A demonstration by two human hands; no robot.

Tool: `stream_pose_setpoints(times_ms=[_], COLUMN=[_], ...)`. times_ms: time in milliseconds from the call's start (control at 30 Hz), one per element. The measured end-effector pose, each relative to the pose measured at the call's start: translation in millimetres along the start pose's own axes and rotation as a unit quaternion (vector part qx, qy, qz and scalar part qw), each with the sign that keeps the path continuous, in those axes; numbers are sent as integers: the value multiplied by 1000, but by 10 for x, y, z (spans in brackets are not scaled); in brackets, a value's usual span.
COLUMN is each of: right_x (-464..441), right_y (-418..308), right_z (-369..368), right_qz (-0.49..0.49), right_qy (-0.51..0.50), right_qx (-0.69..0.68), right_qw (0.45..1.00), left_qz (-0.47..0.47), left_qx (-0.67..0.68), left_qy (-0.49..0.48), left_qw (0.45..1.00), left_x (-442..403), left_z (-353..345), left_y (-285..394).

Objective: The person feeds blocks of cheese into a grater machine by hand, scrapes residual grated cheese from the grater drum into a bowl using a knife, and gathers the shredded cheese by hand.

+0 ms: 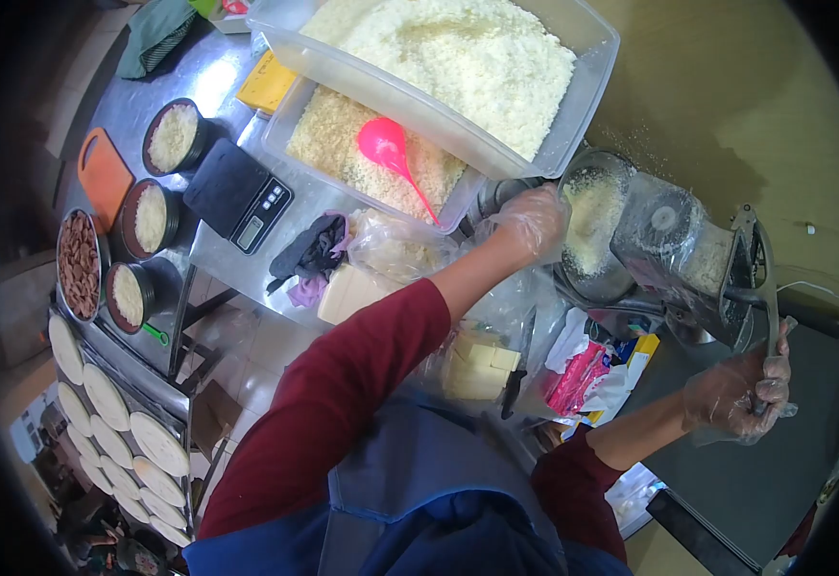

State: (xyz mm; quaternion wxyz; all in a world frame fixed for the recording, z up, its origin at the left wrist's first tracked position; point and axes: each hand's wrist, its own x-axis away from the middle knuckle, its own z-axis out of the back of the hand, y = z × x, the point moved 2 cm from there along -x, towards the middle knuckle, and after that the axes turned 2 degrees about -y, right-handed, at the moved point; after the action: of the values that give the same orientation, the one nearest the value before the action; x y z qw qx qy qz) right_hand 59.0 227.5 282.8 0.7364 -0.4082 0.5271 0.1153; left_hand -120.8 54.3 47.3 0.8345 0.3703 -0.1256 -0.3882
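Note:
My left hand [535, 225], in a clear plastic glove, is at the left rim of a round metal bowl [592, 226] holding grated white cheese; its fingertips are hard to make out. My right hand [760, 389], also gloved, is wrapped round the lower end of the metal lever [771, 278] on a grating machine [664, 226]. The machine's chute stands over the right side of the bowl. Above my left hand, a big clear tub [583, 106] of grated cheese rests partly over a second tub [285, 115], where a pink scoop [384, 144] lies.
A black scale [237, 195], dark bowls [177, 136] of grated cheese and an orange board [105, 178] are at the left. Flat dough rounds [158, 444] lie on a lower-left tray. Cheese blocks [477, 367] and a black-handled knife [512, 392] are near my body.

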Motion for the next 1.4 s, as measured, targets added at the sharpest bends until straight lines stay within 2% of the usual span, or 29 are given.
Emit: stream_pose_setpoints(times_ms=[33,67,200,267,367,433,533,600,700,767,867,933,967,1033,1067,1133,1267,1333,1367,1400], right_x=[2,11,55,76,104,131,149,154,153,171,185,184,185,191,202,214,217,240,251,258], right_y=[25,39,22,-1,33,48,42,42,56,56,62,40,34,27,24,60,76,24,12,0], right_z=[54,89,-12,-122,-38,-17,-83,-91,-73,-78,-98,-157,-189,-244,-258,-164,-295,-332,-344,-356], right_qz=[4,8,6,21,1,-1,4,11,16,31,24,20,17,21,24,28,76,86,67,49], right_qy=[-13,-25,-4,9,28,30,29,27,-1,-10,3,9,16,22,29,17,20,23,27,31], right_qx=[-30,-61,-51,15,-11,-23,-21,-6,-71,-7,-9,-5,0,4,9,2,49,74,89,103], right_qw=[999,998,999,1000,1000,999,999,1000,997,999,1000,1000,1000,1000,999,999,996,993,993,993], left_qz=[-15,-16,2,16,41,180,226,210,192,190,192,269,269,213,216,133,104,68,64,50], left_qx=[-14,-15,-11,-21,-5,117,180,157,135,133,133,162,161,167,166,152,154,145,141,118], left_qy=[-43,-45,-38,-52,-52,-66,-48,-48,-36,-25,-74,-51,-51,17,13,49,37,-103,-102,-176], left_qw=[999,999,999,998,998,974,956,964,971,972,970,948,948,963,962,978,982,982,983,976], left_x=[-20,-53,-175,-248,-309,-266,-266,-270,-273,-253,-145,-75,-5,250,386,728,1335,1606,1693,1781], left_z=[40,3,-61,-49,-66,129,174,140,103,124,377,451,490,603,618,641,667,531,463,349], left_y=[6,-18,-70,-77,-81,-7,15,-3,-31,-27,126,167,194,248,231,235,275,357,414,485])
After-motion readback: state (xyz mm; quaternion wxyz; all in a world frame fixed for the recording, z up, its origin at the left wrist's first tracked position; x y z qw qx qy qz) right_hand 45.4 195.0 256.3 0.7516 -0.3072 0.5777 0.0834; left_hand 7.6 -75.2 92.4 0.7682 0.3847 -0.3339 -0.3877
